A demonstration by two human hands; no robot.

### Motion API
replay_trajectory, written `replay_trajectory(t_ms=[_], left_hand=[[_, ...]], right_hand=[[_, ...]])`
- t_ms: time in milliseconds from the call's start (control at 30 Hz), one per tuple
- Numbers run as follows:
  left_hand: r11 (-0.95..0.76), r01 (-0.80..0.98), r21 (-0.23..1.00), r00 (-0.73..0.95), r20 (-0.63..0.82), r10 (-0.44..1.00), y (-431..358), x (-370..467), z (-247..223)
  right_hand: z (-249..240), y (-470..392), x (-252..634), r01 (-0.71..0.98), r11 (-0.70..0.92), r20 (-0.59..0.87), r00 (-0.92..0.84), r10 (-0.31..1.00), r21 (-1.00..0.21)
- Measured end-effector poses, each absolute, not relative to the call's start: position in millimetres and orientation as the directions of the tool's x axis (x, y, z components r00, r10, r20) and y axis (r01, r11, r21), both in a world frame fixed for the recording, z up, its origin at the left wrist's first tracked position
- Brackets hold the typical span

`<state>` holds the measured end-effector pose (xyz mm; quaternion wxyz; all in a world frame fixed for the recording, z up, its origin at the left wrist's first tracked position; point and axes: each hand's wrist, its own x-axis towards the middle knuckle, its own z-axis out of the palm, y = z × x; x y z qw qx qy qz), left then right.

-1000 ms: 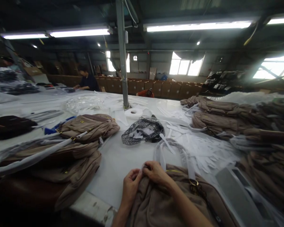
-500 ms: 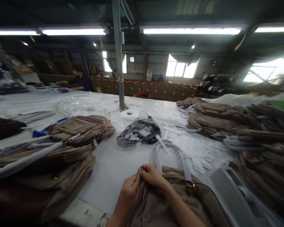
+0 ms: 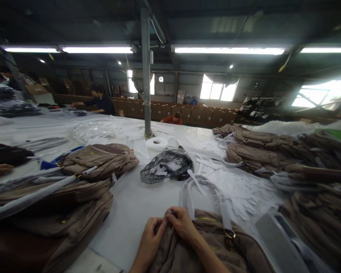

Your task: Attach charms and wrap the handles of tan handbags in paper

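Note:
A taupe bag (image 3: 216, 242) lies in front of me at the table's near edge, its handles (image 3: 224, 201) wrapped in whitish covering and a gold-coloured ring at one base. My left hand (image 3: 150, 239) pinches the bag's upper left edge. Right beside it, my right hand (image 3: 180, 222) has its fingers closed on the same edge, with a small pale bit showing between the fingertips. What that bit is, I cannot make out. A black-and-white speckled cloth (image 3: 159, 167) with white pieces in it lies beyond the bag.
Taupe bags (image 3: 102, 161) are stacked at left, more (image 3: 252, 151) at right. White strips (image 3: 241, 189) and a grey plastic object (image 3: 281, 242) lie right of my bag. A post (image 3: 146, 76) rises mid-table. Another person's hand (image 3: 0, 170) shows far left; people work across the table.
The view has tilted up slightly. Another person's hand has appeared at the left edge. My hands remain on the bag's edge, with my left fingers slightly shifted.

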<state>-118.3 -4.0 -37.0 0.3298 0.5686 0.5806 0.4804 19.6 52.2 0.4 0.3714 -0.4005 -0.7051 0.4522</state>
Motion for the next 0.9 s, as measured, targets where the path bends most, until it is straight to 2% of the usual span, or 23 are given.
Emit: replay_trajectory(t_ms=[133,333,600,733,800,900], left_hand=[[-0.122,0.297,0.947,-0.038,0.139,0.990,-4.0,-118.8,-33.2],[-0.118,0.244,0.962,-0.090,0.144,0.985,0.9,-111.7,-35.2],[-0.170,0.313,0.934,-0.129,0.219,0.967,2.8,-111.3,-41.5],[-0.158,0.342,0.926,-0.123,0.211,0.970,2.1,-111.8,-41.5],[-0.136,0.368,0.920,-0.125,0.193,0.973,0.9,-115.5,-43.2],[-0.084,0.450,0.889,-0.176,0.181,0.968,7.1,-126.4,-53.7]], right_hand=[[-6.0,54.1,17.8,0.192,0.243,0.153,-0.389,0.908,-0.951],[-9.8,55.7,17.4,0.190,0.225,0.143,-0.370,0.918,-0.956],[-16.3,64.6,10.0,0.167,0.150,0.094,-0.301,0.949,-0.974],[23.9,38.9,40.8,0.222,0.191,0.160,-0.152,0.975,-0.956],[53.1,15.9,83.4,0.347,0.260,0.260,-0.048,0.964,-0.901],[85.5,-22.3,177.2,0.511,0.233,0.387,0.217,0.896,-0.827]])
